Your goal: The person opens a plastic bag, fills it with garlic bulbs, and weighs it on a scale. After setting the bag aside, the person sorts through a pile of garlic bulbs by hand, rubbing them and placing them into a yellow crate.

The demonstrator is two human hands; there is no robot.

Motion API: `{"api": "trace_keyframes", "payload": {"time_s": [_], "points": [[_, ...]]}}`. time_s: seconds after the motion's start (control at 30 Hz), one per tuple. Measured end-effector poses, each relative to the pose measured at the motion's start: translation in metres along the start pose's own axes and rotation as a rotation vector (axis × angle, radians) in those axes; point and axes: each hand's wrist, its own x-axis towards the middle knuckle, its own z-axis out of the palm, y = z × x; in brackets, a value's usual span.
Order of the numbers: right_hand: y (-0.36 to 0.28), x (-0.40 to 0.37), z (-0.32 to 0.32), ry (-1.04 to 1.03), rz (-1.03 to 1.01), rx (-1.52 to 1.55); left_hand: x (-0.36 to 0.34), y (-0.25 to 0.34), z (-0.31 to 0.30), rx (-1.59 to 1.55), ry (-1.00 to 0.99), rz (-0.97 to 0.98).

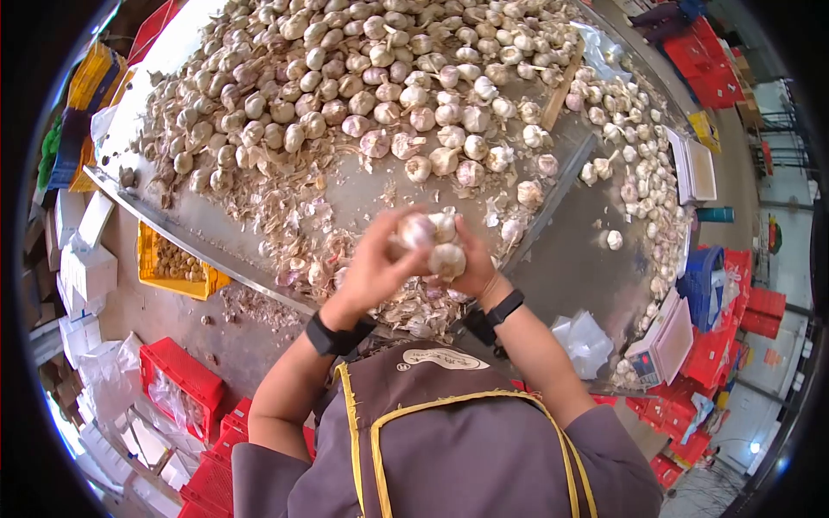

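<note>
Close together over the near part of the metal table (358,192), my two hands hold garlic bulbs. My left hand (377,259) is curled round a purplish garlic bulb (417,231), slightly blurred. In my right hand (477,263) are two whiter bulbs, an upper garlic bulb (443,226) and a lower garlic bulb (447,260); its fingers lie partly behind them. Loose papery skins (302,220) and a few bulbs lie under and left of my hands. Beyond them spreads a large heap of garlic bulbs (363,78) with dry skins and stems.
A metal divider (553,203) separates the heap from more garlic bulbs (643,186) along the right side. A wooden strip (563,91) lies near the divider's far end. Clear plastic bags (585,344) sit at right. A yellow crate (177,263) and red crate (181,388) stand left.
</note>
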Motion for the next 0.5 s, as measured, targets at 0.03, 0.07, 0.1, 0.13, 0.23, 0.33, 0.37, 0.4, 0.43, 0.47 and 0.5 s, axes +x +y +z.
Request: {"api": "trace_keyframes", "payload": {"time_s": [0.03, 0.07, 0.1, 0.13, 0.23, 0.33, 0.37, 0.4, 0.43, 0.47, 0.5], "points": [[0.014, 0.001, -0.008, 0.024, -0.050, 0.122, 0.001, 0.002, 0.010, 0.385, -0.047, 0.186], [0.019, -0.005, -0.017, 0.023, -0.057, 0.126, 0.002, 0.004, 0.018, 0.769, -0.095, 0.374], [0.021, -0.012, -0.014, 0.029, -0.147, 0.143, 0.003, 0.008, 0.025, 0.772, -0.105, 0.374], [0.021, -0.018, -0.014, 0.035, -0.237, 0.162, 0.006, 0.012, 0.031, 0.774, -0.132, 0.387], [-0.021, -0.053, -0.036, -0.271, -0.284, 0.473, 0.011, 0.011, 0.030, 0.786, -0.155, 0.309], [-0.074, -0.097, -0.032, -0.408, -0.553, 0.610, 0.015, -0.014, 0.008, 0.918, -0.099, 0.286], [-0.091, -0.112, -0.035, -0.417, -0.716, 0.569, 0.015, -0.025, 0.001, 1.026, -0.104, 0.221], [-0.100, -0.125, -0.028, -0.345, -0.856, 0.592, 0.016, -0.034, -0.003, 1.132, -0.109, 0.156], [-0.107, -0.137, -0.038, -0.246, -0.922, 0.588, 0.015, -0.040, -0.003, 1.216, -0.136, 0.107], [-0.111, -0.146, -0.050, -0.143, -0.988, 0.583, 0.014, -0.047, -0.001, 1.214, -0.141, 0.109], [-0.110, -0.148, -0.051, 0.088, -1.020, 0.548, 0.012, -0.053, 0.002, 1.349, -0.167, 0.093]]}}
